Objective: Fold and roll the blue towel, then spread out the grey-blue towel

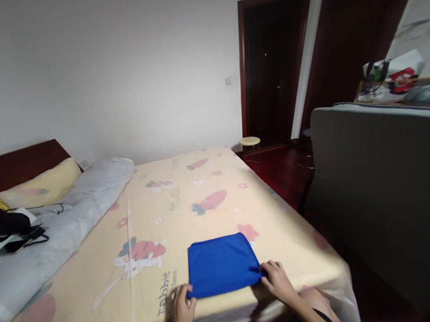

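- Carrot-print bed [178,187], pale wall [141,74] beyond.
- Plain blue cloth [223,265], nearly rectangular, lies flat between left fingers [186,288] and right fingers [265,267], pinching its near corners.
- White-and-red bag [409,61] far to their right, contents unclear.

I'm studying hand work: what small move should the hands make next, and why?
I'd perhaps lift the near edge of the blue cloth slightly, since the left hand and right hand seem to pinch its two near corners and it lies spread on the bed.

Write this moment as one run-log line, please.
blue cloth: flat on bed | left hand: holding near-left corner | right hand: holding near-right corner
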Demonstrator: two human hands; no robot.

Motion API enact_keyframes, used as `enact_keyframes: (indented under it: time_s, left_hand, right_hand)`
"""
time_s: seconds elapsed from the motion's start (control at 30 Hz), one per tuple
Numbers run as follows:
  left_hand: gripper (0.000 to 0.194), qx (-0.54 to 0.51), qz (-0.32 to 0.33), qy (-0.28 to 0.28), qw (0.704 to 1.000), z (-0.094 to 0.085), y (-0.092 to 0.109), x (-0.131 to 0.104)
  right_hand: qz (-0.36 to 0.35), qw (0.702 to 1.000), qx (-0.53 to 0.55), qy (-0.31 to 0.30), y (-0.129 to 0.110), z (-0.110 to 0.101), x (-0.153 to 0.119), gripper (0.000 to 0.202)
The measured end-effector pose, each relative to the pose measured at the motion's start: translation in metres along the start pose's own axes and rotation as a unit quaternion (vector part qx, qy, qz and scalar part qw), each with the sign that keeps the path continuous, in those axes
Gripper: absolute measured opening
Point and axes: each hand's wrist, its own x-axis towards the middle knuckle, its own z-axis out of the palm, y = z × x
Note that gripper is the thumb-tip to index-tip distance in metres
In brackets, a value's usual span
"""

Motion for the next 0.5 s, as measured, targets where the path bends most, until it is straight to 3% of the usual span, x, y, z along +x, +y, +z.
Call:
enact_keyframes:
  time_s: [0.27,0.4,0.5]
  left_hand:
    - [0.027,0.058,-0.081,0.011,0.995,0.012,0.002,0.012]
    - [0.029,0.113,-0.112,0.052,0.986,0.014,0.021,0.010]
    - [0.032,0.121,-0.078,0.059,0.988,0.022,0.048,0.010]
  right_hand:
    - [0.071,0.997,-0.022,0.004,0.003,0.018,0.013,0.028]
    - [0.084,0.995,-0.055,0.020,-0.004,0.023,0.011,0.029]
    - [0.043,0.997,-0.055,0.025,-0.027,0.026,0.011,0.038]
